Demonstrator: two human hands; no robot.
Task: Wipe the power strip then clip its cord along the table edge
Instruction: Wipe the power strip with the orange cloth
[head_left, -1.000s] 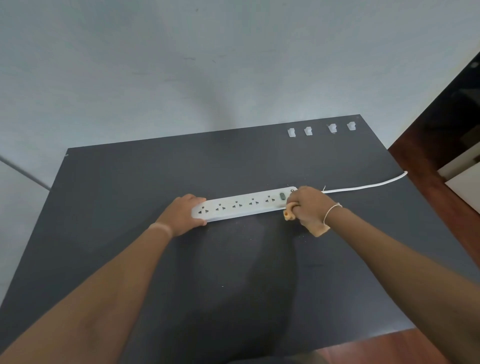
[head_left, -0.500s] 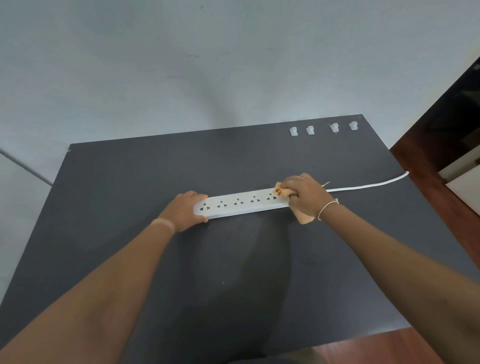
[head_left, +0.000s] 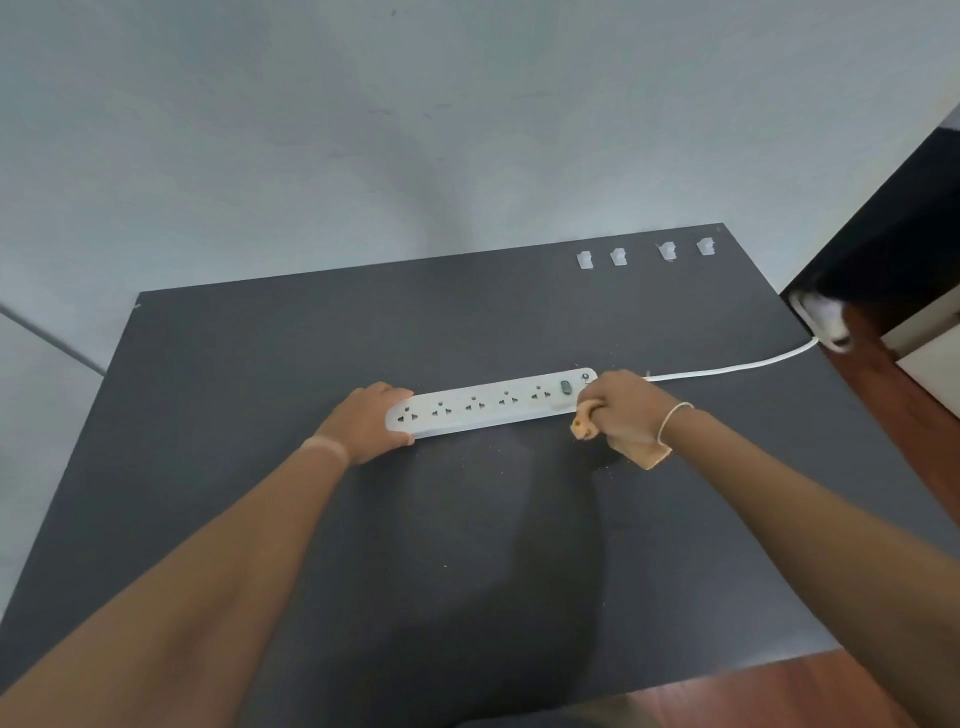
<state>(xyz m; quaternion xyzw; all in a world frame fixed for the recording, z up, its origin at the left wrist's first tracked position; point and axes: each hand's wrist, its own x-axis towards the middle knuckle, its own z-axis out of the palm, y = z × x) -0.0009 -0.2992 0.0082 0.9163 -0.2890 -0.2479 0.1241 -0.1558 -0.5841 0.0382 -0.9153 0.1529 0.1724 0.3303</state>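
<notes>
Strip (head_left: 493, 405) lies mid-worktop (head_left: 311, 338), left hand (head_left: 366, 423) steadying it, right hand (head_left: 621, 410) clutching a cloth (head_left: 584, 426) at its switch end: wiping underway, cord (head_left: 737, 368) unclipped, clips (head_left: 644, 253) waiting at far edge.

- power strip (head_left: 488, 404): white, dark green switch
- cloth (head_left: 641, 451): pale orange
- table (head_left: 415, 545): matte dark grey
- clips (head_left: 618, 256), one o'clock: white
- cord (head_left: 727, 369): white

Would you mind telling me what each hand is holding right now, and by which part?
The left hand grips the power strip by its plain end, away from the cord. The right hand holds a bunched orange cloth at the switch end.
</notes>
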